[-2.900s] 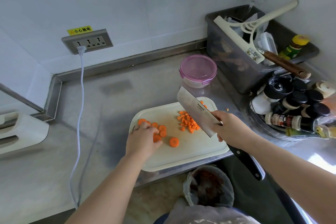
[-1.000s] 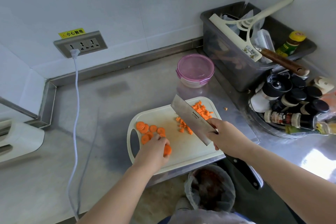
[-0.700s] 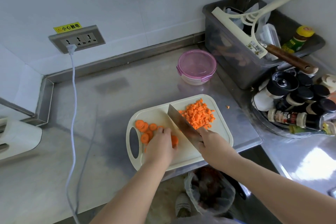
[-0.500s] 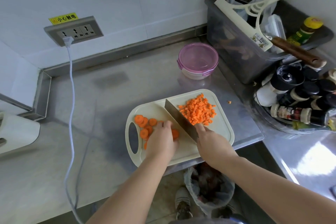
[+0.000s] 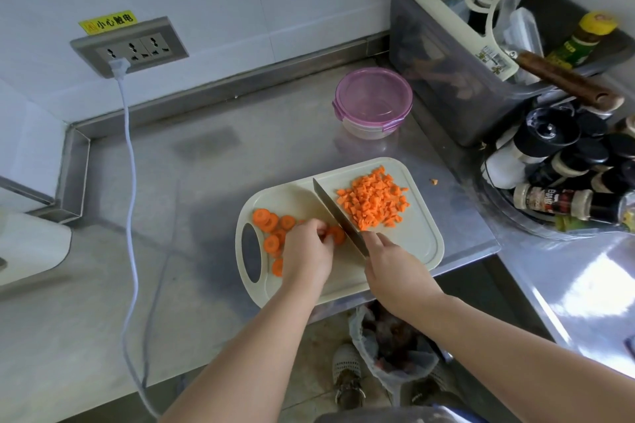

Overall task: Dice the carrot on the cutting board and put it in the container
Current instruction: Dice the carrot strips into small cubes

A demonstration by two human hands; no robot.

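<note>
Big pile of dice (image 5: pixel 372 204) done, right hand (image 5: pixel 395 268) gripping the knife (image 5: pixel 335 213), left hand (image 5: pixel 307 257) pinching the next of the slices (image 5: pixel 262 216), container (image 5: pixel 372 103) still lidded.

Carrot slices (image 5: pixel 271 227) left on cutting board (image 5: pixel 421 244), knife (image 5: pixel 338 216) between, diced pile (image 5: pixel 372 203) right; container (image 5: pixel 374 101) behind.

At the upper left of your frame a grey wall socket (image 5: pixel 132 49) sits under a yellow label (image 5: pixel 107 22), and a white cable (image 5: pixel 131 161) plugged into it runs down across the steel desk (image 5: pixel 171 199). A white appliance (image 5: pixel 27 247) shows at the left edge. At the upper right you have a grey tub (image 5: pixel 429 55) holding a cream squeegee (image 5: pixel 457 21), a wooden-handled tool (image 5: pixel 563 81) and a yellow-capped bottle (image 5: pixel 584 39). Below it, black-capped spice jars (image 5: pixel 567 161) crowd together. Bottom centre, a bag-lined bin (image 5: pixel 391 350) stands beside a shoe (image 5: pixel 347 374).
</note>
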